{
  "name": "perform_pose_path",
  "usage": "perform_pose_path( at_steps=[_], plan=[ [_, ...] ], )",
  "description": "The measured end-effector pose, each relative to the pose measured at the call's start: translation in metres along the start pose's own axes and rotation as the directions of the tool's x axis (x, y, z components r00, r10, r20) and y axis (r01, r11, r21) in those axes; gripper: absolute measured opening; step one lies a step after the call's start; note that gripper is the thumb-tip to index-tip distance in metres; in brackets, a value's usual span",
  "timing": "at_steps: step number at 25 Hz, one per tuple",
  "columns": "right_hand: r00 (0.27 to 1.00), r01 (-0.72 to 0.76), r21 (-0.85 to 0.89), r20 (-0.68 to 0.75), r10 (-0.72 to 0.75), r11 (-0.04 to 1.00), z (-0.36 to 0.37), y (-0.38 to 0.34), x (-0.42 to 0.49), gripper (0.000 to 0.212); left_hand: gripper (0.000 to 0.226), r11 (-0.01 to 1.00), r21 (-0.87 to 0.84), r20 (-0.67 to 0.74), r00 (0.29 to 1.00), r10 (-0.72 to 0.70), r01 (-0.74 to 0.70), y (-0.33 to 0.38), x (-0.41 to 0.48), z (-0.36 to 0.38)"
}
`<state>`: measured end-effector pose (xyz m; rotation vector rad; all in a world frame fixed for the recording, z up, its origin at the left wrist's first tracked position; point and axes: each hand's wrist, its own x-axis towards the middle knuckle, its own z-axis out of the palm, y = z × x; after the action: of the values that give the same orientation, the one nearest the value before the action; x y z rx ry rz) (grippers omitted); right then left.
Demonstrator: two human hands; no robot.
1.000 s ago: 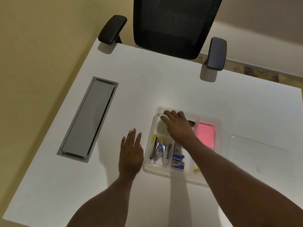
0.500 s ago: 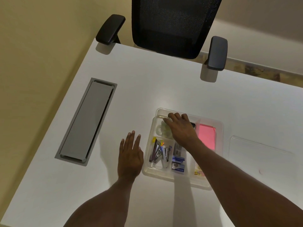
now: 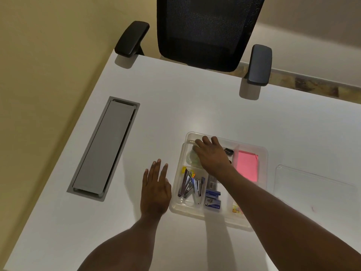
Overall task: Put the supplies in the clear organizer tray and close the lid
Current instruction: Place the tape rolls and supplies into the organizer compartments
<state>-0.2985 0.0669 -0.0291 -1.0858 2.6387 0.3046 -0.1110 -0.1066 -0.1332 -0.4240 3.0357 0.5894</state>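
The clear organizer tray (image 3: 262, 153) lies on the white desk, its lid off. In it are staplers (image 3: 192, 185), blue staple boxes (image 3: 213, 200), a pink note pad (image 3: 247, 168), a clear tape roll (image 3: 190, 156) and a black clip (image 3: 229, 151). My right hand (image 3: 211, 153) reaches into the tray's far left compartment, palm down over the tape roll; what its fingers touch is hidden. My left hand (image 3: 155, 189) lies flat on the desk just left of the tray, fingers spread. The clear lid (image 3: 312, 184) lies flat to the right of the tray.
A grey cable hatch (image 3: 104, 148) is set into the white desk (image 3: 195, 98) at the left. A black mesh office chair (image 3: 205, 32) stands at the far edge, its armrests over the desktop. The desk's left edge runs along a yellow wall.
My right hand has shifted slightly toward the tray's far edge. The left hand has stayed flat beside the tray.
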Motion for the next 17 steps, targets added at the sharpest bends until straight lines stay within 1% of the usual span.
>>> perform_pose_path(
  at_steps=[3, 5, 8, 9, 12, 17],
  plan=[
    [1.0, -0.004, 0.012, 0.01, 0.004, 1.0, 0.0024, -0.0027, 0.0013, 0.034, 0.055, 1.0, 0.0, -0.001, 1.0, -0.002, 0.002, -0.0018, -0.0001, 0.0004],
    [1.0, 0.01, 0.038, 0.0, -0.01, 0.999, 0.001, -0.0023, 0.002, 0.038, 0.056, 1.0, 0.003, 0.003, 1.0, -0.003, 0.003, -0.001, -0.0001, 0.0006],
    [0.992, 0.12, 0.058, 0.02, -0.122, 0.991, -0.0038, -0.0012, 0.0041, 0.053, 0.057, 1.0, 0.011, 0.014, 1.0, -0.01, 0.01, 0.0004, 0.0006, 0.0005],
    [0.987, 0.157, 0.045, 0.032, -0.159, 0.987, -0.005, -0.0014, 0.0042, 0.054, 0.057, 1.0, 0.01, 0.015, 1.0, -0.013, 0.013, 0.0003, 0.0005, 0.0005],
    [0.982, 0.186, 0.029, 0.036, -0.187, 0.982, -0.005, -0.0002, 0.004, 0.047, 0.058, 1.0, 0.0, 0.013, 1.0, -0.015, 0.015, 0.0001, 0.0004, 0.0011],
    [0.987, 0.16, 0.019, 0.025, -0.161, 0.987, -0.0026, -0.0045, 0.0019, 0.032, 0.058, 1.0, -0.006, 0.015, 1.0, -0.014, 0.014, 0.0004, 0.0011, 0.0006]
  ],
)
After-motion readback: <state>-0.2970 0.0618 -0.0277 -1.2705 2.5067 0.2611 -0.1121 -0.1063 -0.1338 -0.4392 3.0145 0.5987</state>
